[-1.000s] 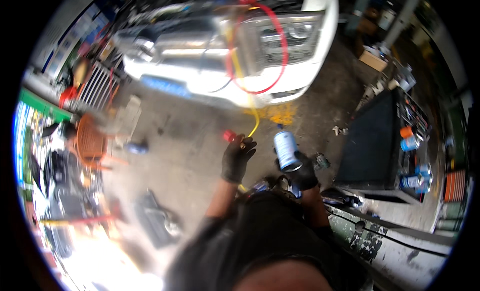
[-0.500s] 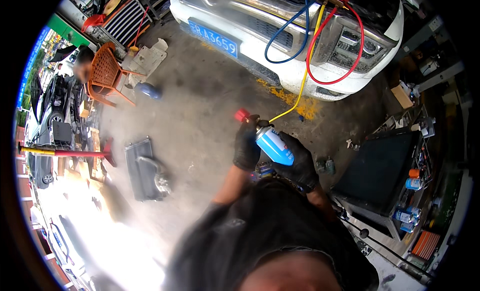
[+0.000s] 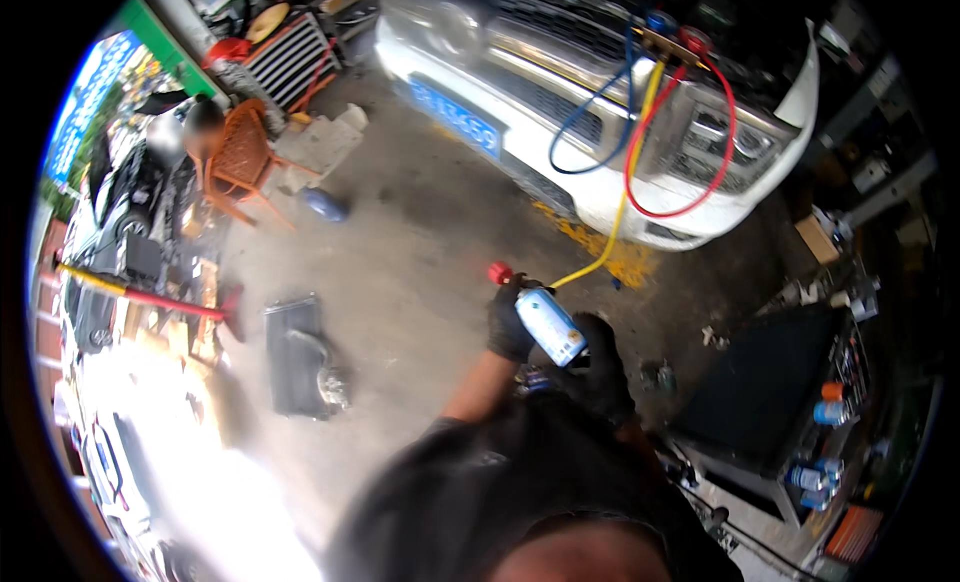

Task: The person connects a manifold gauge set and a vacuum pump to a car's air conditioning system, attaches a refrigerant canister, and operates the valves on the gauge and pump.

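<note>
A blue-and-white metal can (image 3: 550, 327) is tilted in front of me, its lower end toward the right. My black-gloved left hand (image 3: 508, 322) is closed round the can's top end, where a red knob (image 3: 500, 273) sticks out. A yellow hose (image 3: 612, 232) runs from near that hand up to the red and blue gauge set (image 3: 672, 40) on the front of a white car (image 3: 640, 217). My right hand (image 3: 603, 377), also black-gloved, is beside the can's lower end, fingers and thumb apart; whether it touches the can is unclear.
Red (image 3: 722, 182) and blue (image 3: 560, 162) hoses loop over the bumper. A dark cabinet (image 3: 750, 382) with several cans stands at the right. On the floor at left lie a black radiator (image 3: 290, 352) and a red-and-yellow pole (image 3: 170, 300). A person sits by an orange chair (image 3: 245, 157).
My view has shifted, so the scene sits lower and farther right. The can has turned slightly, showing another side. The right hand's fingers have loosened from the can's lower end.
</note>
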`<move>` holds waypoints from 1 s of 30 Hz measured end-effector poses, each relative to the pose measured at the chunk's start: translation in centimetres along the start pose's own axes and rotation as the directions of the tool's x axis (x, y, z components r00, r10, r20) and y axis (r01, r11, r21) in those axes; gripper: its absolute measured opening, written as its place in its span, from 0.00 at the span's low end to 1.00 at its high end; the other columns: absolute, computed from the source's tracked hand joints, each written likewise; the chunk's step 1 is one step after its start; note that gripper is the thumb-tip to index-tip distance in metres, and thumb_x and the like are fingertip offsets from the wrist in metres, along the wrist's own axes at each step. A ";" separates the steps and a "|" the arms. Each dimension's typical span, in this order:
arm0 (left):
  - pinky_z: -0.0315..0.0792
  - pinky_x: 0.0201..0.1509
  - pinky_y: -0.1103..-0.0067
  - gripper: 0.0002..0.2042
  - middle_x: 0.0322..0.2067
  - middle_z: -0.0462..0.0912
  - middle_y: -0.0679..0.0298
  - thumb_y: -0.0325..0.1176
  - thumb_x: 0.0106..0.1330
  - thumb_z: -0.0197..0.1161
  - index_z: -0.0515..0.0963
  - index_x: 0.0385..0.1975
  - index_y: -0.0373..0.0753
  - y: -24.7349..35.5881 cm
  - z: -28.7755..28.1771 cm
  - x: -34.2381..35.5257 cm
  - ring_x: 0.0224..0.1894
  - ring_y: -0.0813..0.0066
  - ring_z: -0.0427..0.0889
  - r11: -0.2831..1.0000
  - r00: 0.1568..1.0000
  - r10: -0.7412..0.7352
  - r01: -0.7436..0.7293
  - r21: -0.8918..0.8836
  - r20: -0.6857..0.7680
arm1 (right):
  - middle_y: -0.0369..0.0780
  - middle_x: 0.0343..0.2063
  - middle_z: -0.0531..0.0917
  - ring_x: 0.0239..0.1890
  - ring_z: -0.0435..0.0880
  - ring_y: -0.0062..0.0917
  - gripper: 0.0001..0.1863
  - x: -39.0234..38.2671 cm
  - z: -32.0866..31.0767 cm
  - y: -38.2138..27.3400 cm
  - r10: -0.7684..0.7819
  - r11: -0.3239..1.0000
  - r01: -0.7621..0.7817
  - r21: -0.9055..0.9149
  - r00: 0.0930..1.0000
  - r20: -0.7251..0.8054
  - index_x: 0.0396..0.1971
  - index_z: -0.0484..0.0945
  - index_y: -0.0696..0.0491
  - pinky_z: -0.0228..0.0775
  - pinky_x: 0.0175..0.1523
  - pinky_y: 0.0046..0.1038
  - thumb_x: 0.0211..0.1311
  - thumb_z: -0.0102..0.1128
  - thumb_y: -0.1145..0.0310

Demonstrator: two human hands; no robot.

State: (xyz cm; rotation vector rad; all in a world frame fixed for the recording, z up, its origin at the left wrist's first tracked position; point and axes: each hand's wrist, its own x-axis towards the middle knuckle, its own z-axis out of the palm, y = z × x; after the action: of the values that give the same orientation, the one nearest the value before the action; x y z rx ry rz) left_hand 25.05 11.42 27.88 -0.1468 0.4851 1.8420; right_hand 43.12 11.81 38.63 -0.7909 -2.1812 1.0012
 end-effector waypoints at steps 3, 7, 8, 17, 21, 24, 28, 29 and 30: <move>0.77 0.44 0.65 0.10 0.29 0.82 0.57 0.39 0.67 0.57 0.75 0.33 0.38 0.2 1.8 0.2 0.34 0.59 0.82 0.999 1.000 0.026 -0.027 0.033 0.015 | 0.53 0.47 0.75 0.47 0.78 0.46 0.33 0.1 0.5 -0.2 0.239 0.854 -0.228 0.467 0.970 0.037 0.56 0.65 0.57 0.73 0.50 0.40 0.52 0.70 0.65; 0.77 0.44 0.65 0.09 0.29 0.81 0.56 0.38 0.67 0.57 0.74 0.35 0.38 0.7 2.6 -0.1 0.35 0.59 0.82 0.998 0.998 0.057 -0.057 0.016 0.042 | 0.51 0.49 0.75 0.47 0.78 0.41 0.32 -0.7 1.0 2.8 0.409 0.540 -0.452 0.710 0.878 0.249 0.57 0.65 0.59 0.72 0.50 0.39 0.54 0.68 0.67; 0.78 0.43 0.66 0.09 0.29 0.81 0.56 0.37 0.67 0.57 0.73 0.38 0.37 0.6 2.7 -0.3 0.35 0.60 0.82 0.991 0.992 0.117 -0.119 0.063 0.039 | 0.51 0.51 0.74 0.49 0.78 0.40 0.33 -0.7 1.1 2.5 0.384 0.760 -0.387 0.522 0.915 0.121 0.57 0.65 0.60 0.71 0.52 0.39 0.53 0.68 0.67; 0.78 0.37 0.71 0.10 0.29 0.80 0.55 0.36 0.70 0.55 0.70 0.44 0.38 1.4 4.2 -1.4 0.31 0.64 0.83 0.937 0.966 0.258 -0.253 0.240 0.009 | 0.44 0.32 0.81 0.23 0.80 0.32 0.28 0.5 2.0 1.5 0.391 -0.145 -0.626 0.766 0.675 0.626 0.50 0.70 0.54 0.73 0.26 0.28 0.70 0.40 0.43; 0.78 0.36 0.70 0.09 0.28 0.81 0.56 0.36 0.69 0.55 0.70 0.43 0.39 1.8 2.8 -0.5 0.31 0.63 0.83 0.941 0.957 0.291 -0.285 0.183 -0.006 | 0.46 0.36 0.79 0.27 0.81 0.33 0.28 -0.2 4.1 1.3 0.386 0.631 -0.372 0.681 0.912 0.140 0.53 0.67 0.55 0.75 0.29 0.30 0.70 0.40 0.45; 0.78 0.36 0.70 0.09 0.29 0.81 0.56 0.36 0.69 0.56 0.70 0.43 0.39 2.3 2.5 -0.6 0.31 0.63 0.83 0.940 0.951 0.306 -0.292 0.178 -0.054 | 0.46 0.39 0.78 0.31 0.81 0.33 0.29 0.7 3.5 0.7 -0.176 0.983 0.179 0.025 0.979 -0.102 0.57 0.64 0.56 0.76 0.31 0.31 0.68 0.46 0.48; 0.78 0.35 0.72 0.10 0.28 0.81 0.57 0.37 0.69 0.56 0.70 0.43 0.38 2.4 3.7 -1.0 0.30 0.64 0.83 0.925 0.943 0.332 -0.330 0.189 0.024 | 0.47 0.49 0.73 0.43 0.79 0.33 0.33 -1.5 4.2 9.1 0.132 0.772 -0.311 0.555 0.932 0.338 0.62 0.60 0.56 0.77 0.36 0.31 0.64 0.57 0.54; 0.78 0.35 0.72 0.10 0.28 0.81 0.57 0.37 0.69 0.56 0.70 0.43 0.38 2.5 4.0 -1.5 0.30 0.65 0.83 0.921 0.943 0.334 -0.330 0.206 0.017 | 0.47 0.51 0.73 0.46 0.79 0.33 0.33 -1.0 3.7 7.3 0.215 0.509 -0.538 0.672 0.835 0.507 0.63 0.59 0.56 0.77 0.37 0.31 0.63 0.59 0.55; 0.78 0.35 0.72 0.11 0.28 0.81 0.57 0.37 0.69 0.56 0.71 0.43 0.37 2.8 4.3 -2.0 0.30 0.65 0.83 0.918 0.942 0.335 -0.328 0.223 0.010 | 0.47 0.52 0.73 0.46 0.79 0.33 0.33 0.0 2.3 5.7 0.165 0.135 -0.679 0.722 0.733 0.660 0.63 0.60 0.56 0.77 0.38 0.30 0.64 0.58 0.55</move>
State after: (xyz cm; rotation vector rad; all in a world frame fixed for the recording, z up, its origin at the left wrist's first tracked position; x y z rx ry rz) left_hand 23.72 10.70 33.13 0.0665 0.7708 2.1012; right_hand 42.93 13.86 32.87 -0.5756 -1.0304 2.6860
